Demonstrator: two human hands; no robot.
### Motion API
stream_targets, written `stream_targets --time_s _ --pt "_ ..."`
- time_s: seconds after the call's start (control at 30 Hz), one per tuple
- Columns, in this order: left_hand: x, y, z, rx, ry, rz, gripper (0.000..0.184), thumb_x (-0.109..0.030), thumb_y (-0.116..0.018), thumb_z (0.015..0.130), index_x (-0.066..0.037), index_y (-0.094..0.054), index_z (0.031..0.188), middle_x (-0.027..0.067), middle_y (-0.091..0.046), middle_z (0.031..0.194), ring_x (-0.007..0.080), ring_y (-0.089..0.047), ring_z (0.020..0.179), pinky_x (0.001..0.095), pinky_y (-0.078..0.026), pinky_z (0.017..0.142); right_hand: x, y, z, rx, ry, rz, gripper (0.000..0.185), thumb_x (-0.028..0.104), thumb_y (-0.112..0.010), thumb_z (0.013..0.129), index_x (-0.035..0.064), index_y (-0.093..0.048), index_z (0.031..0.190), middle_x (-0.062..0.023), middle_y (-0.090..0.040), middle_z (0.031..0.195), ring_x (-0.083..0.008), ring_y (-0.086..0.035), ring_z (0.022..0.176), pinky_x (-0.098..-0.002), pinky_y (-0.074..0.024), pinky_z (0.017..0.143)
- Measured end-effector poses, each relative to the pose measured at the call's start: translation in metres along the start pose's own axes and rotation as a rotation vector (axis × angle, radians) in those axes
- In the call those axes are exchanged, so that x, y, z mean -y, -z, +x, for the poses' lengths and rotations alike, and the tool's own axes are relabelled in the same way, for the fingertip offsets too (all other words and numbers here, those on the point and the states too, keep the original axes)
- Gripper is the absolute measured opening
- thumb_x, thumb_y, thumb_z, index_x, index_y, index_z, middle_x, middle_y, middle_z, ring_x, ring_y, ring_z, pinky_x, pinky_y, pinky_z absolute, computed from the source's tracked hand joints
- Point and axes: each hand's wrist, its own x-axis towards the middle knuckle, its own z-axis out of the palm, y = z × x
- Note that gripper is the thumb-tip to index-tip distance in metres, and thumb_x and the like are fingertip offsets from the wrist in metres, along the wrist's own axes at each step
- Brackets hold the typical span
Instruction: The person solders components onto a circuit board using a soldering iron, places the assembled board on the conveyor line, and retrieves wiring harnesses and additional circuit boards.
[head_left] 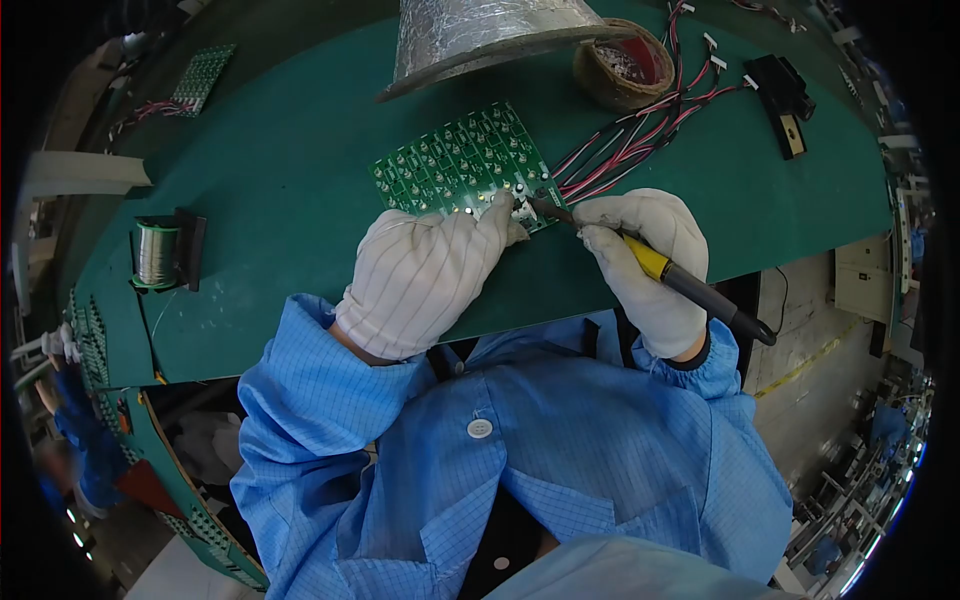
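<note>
A green circuit board [455, 160], set with rows of small metal parts, lies tilted on the green table. My left hand [425, 265], in a white striped glove, is closed at the board's near edge. Its thumb and forefinger are pinched by a small white connector [526, 211]; what they grip is hidden. In my gloved right hand [650, 260] is a soldering iron [655, 262] with a yellow and black handle. The iron's tip reaches the board's near right corner, beside the connector. Red, black and white wires [630, 150] run from that corner toward the back right.
A foil-covered cone [490, 40] stands behind the board, beside a round brown pot [625, 70]. To the left is a solder wire spool [157, 255] on a stand. Another board [205, 78] lies far left, and a black holder [780, 100] sits at right.
</note>
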Motion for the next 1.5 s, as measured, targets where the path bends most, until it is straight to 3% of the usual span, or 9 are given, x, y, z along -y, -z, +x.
stream_targets --time_s 0.03,0.1,0.37,0.43,0.6,0.73,0.9,1.37,1.5 --pt "0.000 -0.001 0.000 0.000 0.001 0.000 0.036 -0.029 -0.071 0.093 -0.001 -0.069 0.117 0.0025 -0.060 0.073 0.0152 -0.061 0.064 0.0296 -0.050 0.061 -0.001 0.000 0.000 -0.004 0.001 0.012 0.016 0.006 -0.076 0.080 0.0082 -0.073 0.096 -0.0035 -0.073 0.086 -0.0202 -0.066 0.079 -0.0358 -0.0504 0.081" --pt "0.001 -0.003 0.000 -0.005 0.002 -0.058 0.045 -0.012 -0.066 0.091 -0.004 -0.059 0.134 -0.0027 -0.057 0.070 0.0112 -0.060 0.060 0.0301 -0.040 0.056 -0.001 0.000 0.000 0.006 0.004 0.002 0.016 0.006 -0.076 0.080 0.0082 -0.073 0.096 -0.0037 -0.073 0.087 -0.0203 -0.066 0.079 -0.0358 -0.0506 0.081" --pt "0.002 -0.010 0.001 -0.019 -0.025 -0.056 0.044 -0.015 -0.067 0.091 -0.002 -0.060 0.133 -0.0012 -0.058 0.072 0.0120 -0.061 0.063 0.0306 -0.041 0.057 0.001 0.003 0.002 0.028 0.020 -0.029 0.016 0.006 -0.076 0.079 0.0085 -0.072 0.095 -0.0042 -0.073 0.087 -0.0204 -0.066 0.078 -0.0358 -0.0507 0.079" --pt "0.002 -0.009 0.001 -0.023 -0.019 -0.065 0.045 -0.015 -0.067 0.091 -0.002 -0.060 0.133 -0.0010 -0.057 0.072 0.0124 -0.061 0.064 0.0308 -0.041 0.057 0.000 0.007 0.004 0.080 0.135 -0.079 0.015 -0.002 -0.069 0.082 0.0004 -0.072 0.097 -0.0071 -0.069 0.085 -0.0150 -0.065 0.076 -0.0275 -0.0515 0.070" --pt "0.002 -0.007 0.002 0.085 0.028 -0.140 0.043 -0.009 -0.066 0.089 -0.005 -0.060 0.132 -0.0006 -0.059 0.073 0.0133 -0.061 0.065 0.0300 -0.041 0.060 0.003 0.010 0.003 0.083 0.094 -0.069 0.014 -0.002 -0.069 0.081 0.0010 -0.072 0.095 -0.0068 -0.071 0.086 -0.0158 -0.064 0.079 -0.0289 -0.0515 0.073" --pt "0.004 -0.010 0.002 0.022 0.013 -0.171 0.041 -0.009 -0.067 0.088 -0.007 -0.061 0.128 -0.0012 -0.060 0.074 0.0135 -0.061 0.064 0.0305 -0.041 0.060 0.002 0.008 0.001 0.051 0.064 -0.032 0.015 0.005 -0.075 0.078 0.0079 -0.073 0.093 -0.0046 -0.073 0.087 -0.0200 -0.064 0.074 -0.0349 -0.0494 0.077" --pt "0.005 -0.007 0.005 0.128 0.018 -0.139 0.040 -0.011 -0.068 0.087 -0.008 -0.062 0.127 -0.0015 -0.060 0.075 0.0143 -0.061 0.065 0.0306 -0.042 0.062 0.002 0.011 0.002 0.080 0.091 -0.062 0.014 0.007 -0.075 0.078 0.0079 -0.073 0.092 -0.0045 -0.073 0.086 -0.0197 -0.064 0.074 -0.0350 -0.0493 0.076" --pt "0.002 -0.008 0.010 0.096 0.023 -0.146 0.030 -0.020 -0.064 0.094 -0.011 -0.064 0.122 0.0013 -0.063 0.078 0.0170 -0.064 0.069 0.0303 -0.044 0.063 0.000 0.011 0.003 0.074 0.098 -0.065 0.014 0.006 -0.075 0.079 0.0083 -0.072 0.093 -0.0048 -0.074 0.088 -0.0201 -0.065 0.075 -0.0351 -0.0492 0.078" --pt "0.001 -0.007 0.013 0.183 0.027 -0.074 0.028 -0.022 -0.063 0.094 -0.011 -0.064 0.120 0.0023 -0.065 0.079 0.0177 -0.066 0.070 0.0306 -0.045 0.063 0.005 0.013 0.003 0.131 0.089 -0.089 0.014 0.000 -0.070 0.079 0.0027 -0.072 0.093 -0.0059 -0.072 0.091 -0.0182 -0.064 0.083 -0.0314 -0.0505 0.077"
